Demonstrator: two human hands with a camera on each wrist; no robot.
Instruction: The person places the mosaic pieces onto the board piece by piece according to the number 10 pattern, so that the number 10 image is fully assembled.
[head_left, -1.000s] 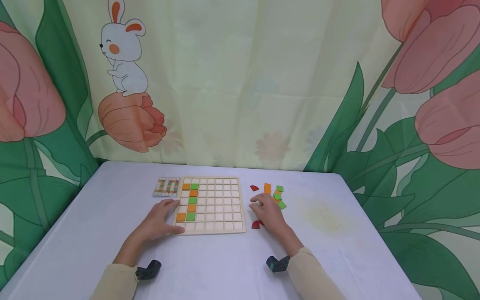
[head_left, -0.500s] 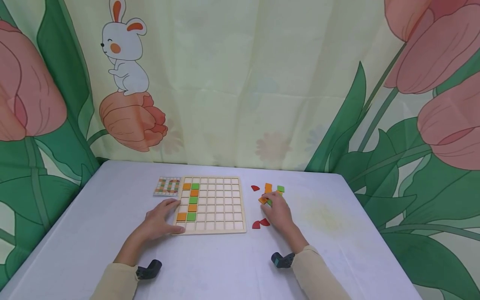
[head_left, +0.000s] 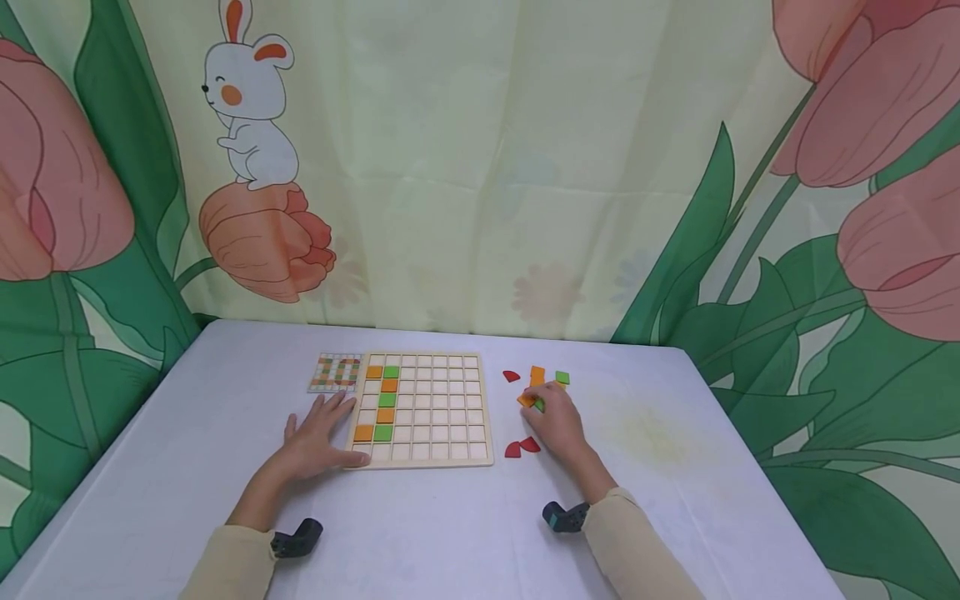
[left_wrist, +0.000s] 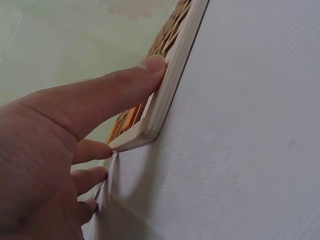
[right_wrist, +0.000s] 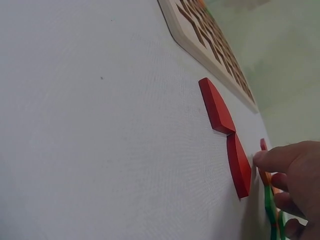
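Observation:
A wooden grid board point(head_left: 441, 461) lies on the table, with several orange and green square tiles set in its left columns. Thumb on its near left corner, my left hand point(head_left: 311, 442) spreads its other fingers along the left edge; the left wrist view shows the thumb point(left_wrist: 152, 65) pressing the rim. Right of the board, my right hand point(head_left: 561, 425) pinches an orange tile point(head_left: 525, 401) between thumb and index finger, at the edge of a small pile. A green tile point(head_left: 539, 406) shows under the fingers, which hide part of the pile.
A patterned card point(head_left: 334, 372) lies against the board's upper left. Two red curved-edge pieces point(right_wrist: 216, 107) sit between the board and my right hand; another red piece point(head_left: 512, 376) is farther back. Behind them are more orange tiles point(head_left: 537, 375) and a green tile point(head_left: 562, 377).
My right hand has shifted right and back from the board side onto the tile pile, uncovering the two red pieces. My left fingers have lifted and spread, with the thumb still on the board.

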